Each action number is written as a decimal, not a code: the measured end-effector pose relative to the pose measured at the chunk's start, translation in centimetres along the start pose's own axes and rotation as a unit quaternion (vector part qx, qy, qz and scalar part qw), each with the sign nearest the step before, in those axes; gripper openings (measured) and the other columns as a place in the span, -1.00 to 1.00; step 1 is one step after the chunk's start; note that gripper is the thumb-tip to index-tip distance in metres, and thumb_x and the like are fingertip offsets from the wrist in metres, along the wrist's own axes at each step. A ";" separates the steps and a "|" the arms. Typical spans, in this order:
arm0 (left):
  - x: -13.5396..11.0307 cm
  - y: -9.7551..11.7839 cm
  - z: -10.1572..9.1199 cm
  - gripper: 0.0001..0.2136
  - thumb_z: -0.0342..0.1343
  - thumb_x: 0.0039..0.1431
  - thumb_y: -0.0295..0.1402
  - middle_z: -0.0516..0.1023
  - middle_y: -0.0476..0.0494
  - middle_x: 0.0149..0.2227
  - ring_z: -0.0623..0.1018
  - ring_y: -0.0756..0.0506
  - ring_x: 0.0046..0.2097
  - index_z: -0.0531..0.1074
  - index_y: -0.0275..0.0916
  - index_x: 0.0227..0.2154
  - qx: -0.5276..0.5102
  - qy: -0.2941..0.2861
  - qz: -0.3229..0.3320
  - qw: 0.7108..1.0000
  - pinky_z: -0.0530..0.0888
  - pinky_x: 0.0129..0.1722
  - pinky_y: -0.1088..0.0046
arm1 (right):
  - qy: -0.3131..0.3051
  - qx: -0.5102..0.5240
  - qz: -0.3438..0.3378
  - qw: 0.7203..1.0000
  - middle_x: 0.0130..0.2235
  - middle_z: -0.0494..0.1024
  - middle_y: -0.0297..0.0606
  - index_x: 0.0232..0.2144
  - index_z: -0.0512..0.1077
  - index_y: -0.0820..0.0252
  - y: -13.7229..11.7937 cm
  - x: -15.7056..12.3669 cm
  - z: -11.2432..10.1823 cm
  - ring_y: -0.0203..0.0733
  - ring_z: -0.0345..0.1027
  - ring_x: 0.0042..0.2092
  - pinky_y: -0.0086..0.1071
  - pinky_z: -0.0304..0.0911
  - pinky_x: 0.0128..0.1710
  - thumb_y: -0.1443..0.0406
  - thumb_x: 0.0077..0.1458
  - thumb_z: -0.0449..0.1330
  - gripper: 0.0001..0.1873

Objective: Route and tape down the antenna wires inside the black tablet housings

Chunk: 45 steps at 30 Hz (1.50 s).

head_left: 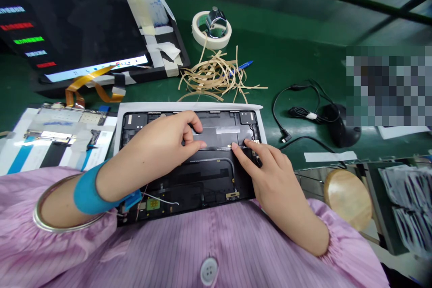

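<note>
One device under both hands: a black tablet housing (189,180), open with its inner side up, on a white sheet (189,106) laid over a green work mat (290,54).
Long axis: left to right across the person's front; the near edge meets a pink striped smock (209,243).
Left hand (162,148): over the upper middle of the housing, fingers curled, thumb tip (200,145) on a dark film-covered panel (216,137). Whether it pinches the film, cannot tell.
Right hand (270,175): fingers extended, not clenched, no object visible in them; fingertips (248,143) on the housing's upper right corner, just beside a thin black cable (252,132).
Nearer hand: right, to that corner and cable; the panel lies between the two hands.
Left wrist: a blue wrist strap (97,193) around it.
Containers: a masking tape roll (212,31) holds a chrome metal part (216,22) in its core; a dark tray (374,207) at right holds foil packets (408,189).
Beyond the housing: a tangle of tan paper strips (216,76), a blue pen (241,67), a black computer mouse (340,126).
Left of it: a taped tablet display (84,31), an orange flex cable (91,87), a taped circuit board (64,130).
</note>
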<state>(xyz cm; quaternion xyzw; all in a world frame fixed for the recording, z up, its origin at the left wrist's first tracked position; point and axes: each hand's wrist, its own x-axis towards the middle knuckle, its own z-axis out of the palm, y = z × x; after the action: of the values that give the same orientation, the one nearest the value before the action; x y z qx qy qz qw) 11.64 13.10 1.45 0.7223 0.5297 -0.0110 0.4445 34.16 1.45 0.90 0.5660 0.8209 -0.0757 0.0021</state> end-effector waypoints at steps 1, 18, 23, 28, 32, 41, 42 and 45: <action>0.0 0.0 0.0 -0.76 0.15 0.06 -0.13 0.48 0.12 -0.56 0.44 -0.02 -0.52 0.35 -0.11 -0.26 0.001 -0.002 0.000 1.000 0.25 -0.53 0.44 | -0.001 -0.006 -0.001 1.000 0.12 0.29 -0.02 0.21 0.21 0.17 -0.1 0.0 0.0 0.05 0.15 0.05 -0.07 0.26 -0.09 0.55 0.11 -0.05 -0.38; -0.3 1.6 -0.6 -0.81 0.17 0.09 -0.25 0.38 0.13 -0.61 0.37 0.07 -0.56 0.34 -0.18 -0.28 -0.210 -0.029 0.052 0.976 0.29 -0.54 0.56 | 0.042 0.014 0.002 0.999 0.14 0.34 -0.06 0.17 0.22 0.36 -0.1 -0.1 0.5 -0.02 0.17 0.09 -0.16 0.17 -0.03 0.47 0.23 -0.02 -0.54; -0.5 2.2 -0.5 -0.81 0.18 0.08 -0.28 0.43 0.09 -0.55 0.43 0.06 -0.51 0.33 -0.19 -0.29 -0.306 -0.049 0.068 0.949 0.34 -0.51 0.59 | 0.059 0.030 0.005 0.998 0.15 0.34 -0.09 0.13 0.27 0.34 0.0 -0.3 0.8 -0.04 0.18 0.12 -0.18 0.14 0.00 0.43 0.26 0.01 -0.60; -0.5 2.4 -0.5 -0.81 0.19 0.06 -0.31 0.47 0.04 -0.47 0.50 0.03 -0.42 0.32 -0.20 -0.29 -0.369 -0.068 0.091 0.922 0.42 -0.41 0.55 | 0.070 0.045 0.002 0.997 0.15 0.36 -0.11 0.14 0.25 0.36 0.1 -0.4 0.7 -0.06 0.19 0.13 -0.20 0.14 0.00 0.42 0.27 0.01 -0.60; -0.8 2.6 -1.0 -0.82 0.18 0.06 -0.30 0.47 0.06 -0.49 0.48 0.04 -0.46 0.32 -0.18 -0.30 -0.357 -0.077 0.092 0.926 0.39 -0.47 0.56 | 0.072 0.060 0.000 0.996 0.14 0.37 -0.10 0.16 0.22 0.40 0.1 -0.4 0.7 -0.10 0.19 0.14 -0.22 0.14 0.01 0.42 0.27 0.01 -0.59; -0.3 0.6 -0.7 -0.72 0.21 -0.04 -0.20 0.38 0.14 -0.64 0.35 0.03 -0.60 0.29 -0.16 -0.30 -0.158 -0.062 -0.025 0.985 0.22 -0.62 0.55 | 0.023 0.021 0.001 1.000 0.17 0.30 -0.11 0.23 0.18 0.25 0.1 -0.4 0.6 -0.04 0.14 0.12 -0.16 0.15 0.00 0.47 0.24 -0.04 -0.49; -0.2 0.4 -0.6 -0.71 0.21 -0.03 -0.18 0.38 0.14 -0.64 0.35 0.03 -0.59 0.29 -0.16 -0.30 -0.144 -0.063 -0.026 0.987 0.22 -0.61 0.54 | 0.021 0.019 0.001 1.000 0.17 0.30 -0.09 0.22 0.18 0.24 0.1 -0.3 0.5 -0.03 0.14 0.11 -0.15 0.16 -0.01 0.48 0.24 -0.05 -0.49; -0.2 0.2 -0.5 -0.72 0.18 -0.01 -0.15 0.40 0.12 -0.63 0.37 0.01 -0.59 0.30 -0.15 -0.29 -0.117 -0.060 -0.021 0.991 0.23 -0.60 0.52 | 0.013 0.019 0.004 1.000 0.15 0.30 -0.07 0.22 0.20 0.21 0.1 -0.2 0.3 0.00 0.15 0.08 -0.12 0.19 -0.03 0.46 0.23 -0.03 -0.49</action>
<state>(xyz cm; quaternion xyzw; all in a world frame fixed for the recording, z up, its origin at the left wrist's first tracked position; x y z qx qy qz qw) 11.50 13.27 1.97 0.6518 0.5151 -0.0016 0.5566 34.31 1.28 0.57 0.5700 0.8172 -0.0836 -0.0190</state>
